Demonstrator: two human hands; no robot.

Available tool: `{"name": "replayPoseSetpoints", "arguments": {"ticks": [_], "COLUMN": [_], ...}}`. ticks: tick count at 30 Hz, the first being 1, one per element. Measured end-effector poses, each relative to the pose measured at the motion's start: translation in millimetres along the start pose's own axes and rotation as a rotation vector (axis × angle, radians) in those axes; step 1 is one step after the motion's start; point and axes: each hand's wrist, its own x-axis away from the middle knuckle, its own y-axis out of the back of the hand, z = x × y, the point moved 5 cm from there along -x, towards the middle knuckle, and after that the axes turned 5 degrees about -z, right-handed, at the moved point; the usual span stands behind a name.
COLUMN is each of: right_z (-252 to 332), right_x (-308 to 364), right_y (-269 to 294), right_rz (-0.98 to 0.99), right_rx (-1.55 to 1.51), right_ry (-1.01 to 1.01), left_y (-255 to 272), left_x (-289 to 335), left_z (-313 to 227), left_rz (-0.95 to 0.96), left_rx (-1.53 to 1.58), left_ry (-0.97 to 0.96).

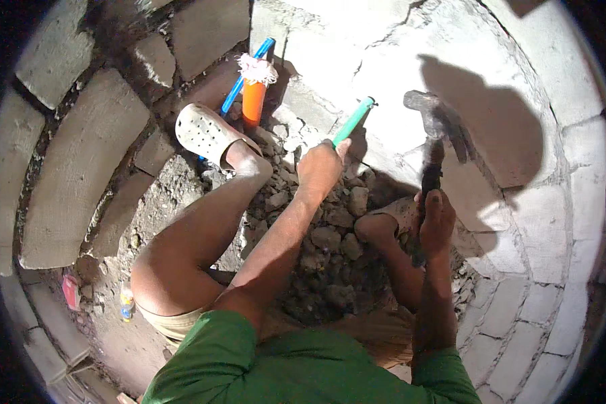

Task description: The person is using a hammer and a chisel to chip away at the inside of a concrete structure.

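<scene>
My left hand [320, 170] is closed around a slim green rod [352, 123], which slants up and right toward the pale stone face [390, 60]. Its far end looks small and dark; whether it touches the stone I cannot tell. On the right, my right hand [437, 219] grips a hammer [432, 124] by its dark handle. The hammer head is raised, right of the green rod and apart from it, and casts a large shadow on the stone. Broken rubble [330, 239] lies below both hands, between my legs.
An orange cylinder [253, 104] with a frayed pinkish-white top stands by a blue rod [266, 47], just beyond my clog [205, 131]. Stone blocks [84, 175] with rough gaps curve along the left. More blocks [535, 232] rise at right. A small bottle [126, 303] and red packet [71, 291] lie lower left.
</scene>
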Motion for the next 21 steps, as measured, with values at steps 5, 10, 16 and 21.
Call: {"name": "replayPoseSetpoints", "arguments": {"ticks": [5,10,16,21], "right_z": [-3,-36,-32,1], "right_x": [-5,-10,13,-5], "right_y": [-41,-107,-76,-97], "right_rz": [-0.017,0.035,-0.039,-0.105], "right_rx": [0.092,-0.135,-0.09,0.222], "right_ry": [0.019,-0.372,-0.291,-0.054], "left_y": [8,11,8,2], "left_x": [-2,-11,-16,-13], "left_z": [-5,-9,-8,-11], "left_rz": [0.058,0.082,0.16,0.174], "left_rx": [0.025,0.033,0.077,0.083], "left_ry": [0.011,-0.012,0.058,0.065]}}
